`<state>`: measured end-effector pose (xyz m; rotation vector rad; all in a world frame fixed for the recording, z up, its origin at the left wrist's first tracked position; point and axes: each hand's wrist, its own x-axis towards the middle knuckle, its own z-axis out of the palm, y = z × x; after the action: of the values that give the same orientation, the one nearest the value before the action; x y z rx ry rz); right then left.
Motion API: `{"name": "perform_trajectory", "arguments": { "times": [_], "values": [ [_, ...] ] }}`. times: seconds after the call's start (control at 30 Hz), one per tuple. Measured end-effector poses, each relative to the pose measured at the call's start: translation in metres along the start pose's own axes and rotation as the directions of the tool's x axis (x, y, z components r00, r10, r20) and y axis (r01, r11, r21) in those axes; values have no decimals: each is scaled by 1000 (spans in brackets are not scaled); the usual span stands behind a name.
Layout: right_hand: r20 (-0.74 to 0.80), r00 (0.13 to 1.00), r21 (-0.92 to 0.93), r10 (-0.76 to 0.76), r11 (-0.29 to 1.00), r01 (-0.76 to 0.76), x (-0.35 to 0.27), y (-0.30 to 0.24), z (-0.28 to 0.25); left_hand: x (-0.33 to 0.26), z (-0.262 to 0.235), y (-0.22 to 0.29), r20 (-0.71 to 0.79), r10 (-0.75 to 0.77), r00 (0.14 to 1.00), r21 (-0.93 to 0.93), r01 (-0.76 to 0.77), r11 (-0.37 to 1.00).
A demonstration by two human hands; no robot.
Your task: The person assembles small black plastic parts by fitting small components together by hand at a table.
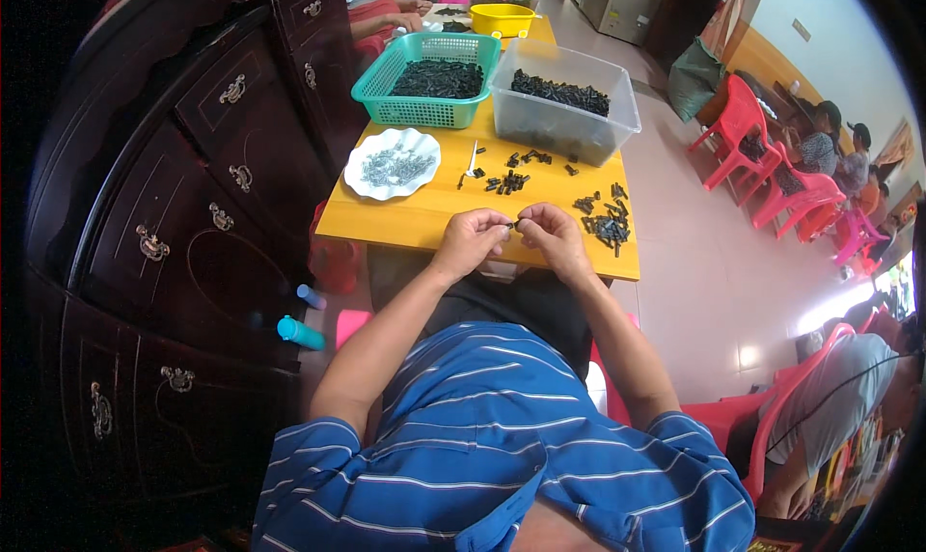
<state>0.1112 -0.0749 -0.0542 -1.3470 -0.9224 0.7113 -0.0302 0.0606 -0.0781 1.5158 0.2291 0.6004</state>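
Over the near edge of the yellow table (405, 209), my left hand (473, 239) and my right hand (554, 237) meet, each pinching a small black part (513, 226) between the fingertips. Its exact kind is too small to make out. Right of my right hand lies a pile of small black parts (610, 229). Ahead of my hands is a looser group of black parts (508, 182), with a thin white stick-like tool (472, 158) beside it. A white scalloped plate (362, 178) holding many small silvery pieces (397, 165) sits to the left.
A green basket (424, 115) and a clear plastic bin (564, 137), both with black parts inside, stand farther back. Behind them is a yellow tub (502, 19), near another person's hand (410, 21). Dark cabinets (183, 195) line the left; people sit on red chairs (738, 118) at right.
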Motion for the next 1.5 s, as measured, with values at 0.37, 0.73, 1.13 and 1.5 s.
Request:
{"name": "perform_trajectory", "arguments": {
  "times": [0.37,0.73,1.13,1.5],
  "values": [
    [-16,996,-57,-92,994,91,0,8,5,-2,0,4,9,-34,999,101,32,994],
    [-57,998,9,6,1000,-5,-1,8,18,-7,3,7,-91,148,985,357,-106,928],
    [21,991,173,129,976,-130,-7,-4,13,-10,9,20,-123,230,965,422,-159,893],
    [89,972,174,218,957,-231,-7,-6,6,-11,10,26,-54,352,935,521,-274,809]
  ]
}}
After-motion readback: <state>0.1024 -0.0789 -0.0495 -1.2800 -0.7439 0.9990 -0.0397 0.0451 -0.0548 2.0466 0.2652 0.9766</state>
